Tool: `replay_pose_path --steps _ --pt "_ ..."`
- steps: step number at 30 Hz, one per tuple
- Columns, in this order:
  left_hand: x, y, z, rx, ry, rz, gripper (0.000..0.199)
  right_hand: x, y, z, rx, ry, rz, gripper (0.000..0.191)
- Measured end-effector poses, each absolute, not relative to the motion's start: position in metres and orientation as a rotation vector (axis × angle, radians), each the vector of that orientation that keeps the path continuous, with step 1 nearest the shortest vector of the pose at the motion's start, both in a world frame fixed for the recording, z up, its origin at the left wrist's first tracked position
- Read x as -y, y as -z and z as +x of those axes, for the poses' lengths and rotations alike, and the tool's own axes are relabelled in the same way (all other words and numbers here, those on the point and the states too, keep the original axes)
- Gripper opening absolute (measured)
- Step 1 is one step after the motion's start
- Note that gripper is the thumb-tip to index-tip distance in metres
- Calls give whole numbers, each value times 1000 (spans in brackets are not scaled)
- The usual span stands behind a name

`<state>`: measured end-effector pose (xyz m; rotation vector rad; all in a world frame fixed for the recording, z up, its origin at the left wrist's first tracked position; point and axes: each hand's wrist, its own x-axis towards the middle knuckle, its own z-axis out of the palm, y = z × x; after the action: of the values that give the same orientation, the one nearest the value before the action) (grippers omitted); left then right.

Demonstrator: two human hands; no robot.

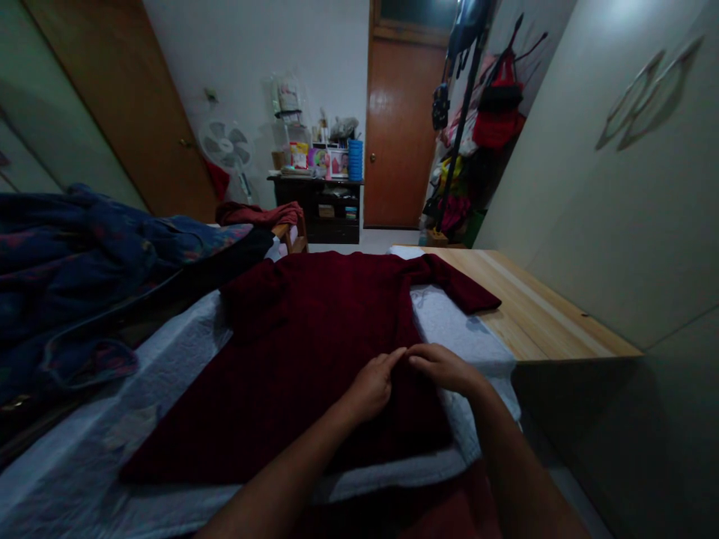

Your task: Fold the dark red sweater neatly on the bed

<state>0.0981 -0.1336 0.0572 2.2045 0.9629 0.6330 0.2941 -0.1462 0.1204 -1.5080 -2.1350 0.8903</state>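
A dark red long-sleeved top (pixel 326 322) lies spread on a bed with a pale sheet (pixel 185 352). One sleeve stretches right toward a wooden board, while the other is bunched at the left. At the right side of the garment's body, my left hand (pixel 374 385) has its fingers closed on the cloth. My right hand (pixel 443 367) meets it there, fingertips almost touching the left ones and pinching the same side edge. The cloth between the fingertips is mostly hidden by them.
Blue patterned clothing (pixel 84 269) is heaped along the left. A light wooden board (pixel 528 314) adjoins the bed at right, beside a pale cabinet (pixel 607 187). Farther back stand a white fan (pixel 225 146), a dark shelf unit (pixel 317 209) and a brown door (pixel 398 135).
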Motion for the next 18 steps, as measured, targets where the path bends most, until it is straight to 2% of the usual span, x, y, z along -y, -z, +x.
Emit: replay_pose_path --steps 4,8,11,18 --pt "128 -47 99 -1050 -518 2328 66 116 -116 338 1941 -462 -1829 33" --pt "123 -40 94 -1083 -479 2359 63 87 -104 381 1604 5 -2207 42" --pt "121 -43 94 -1110 -476 2353 58 72 -93 399 1422 75 -2308 48" --pt "123 -58 106 -1068 -620 2376 31 45 -83 409 1370 24 -2212 49"
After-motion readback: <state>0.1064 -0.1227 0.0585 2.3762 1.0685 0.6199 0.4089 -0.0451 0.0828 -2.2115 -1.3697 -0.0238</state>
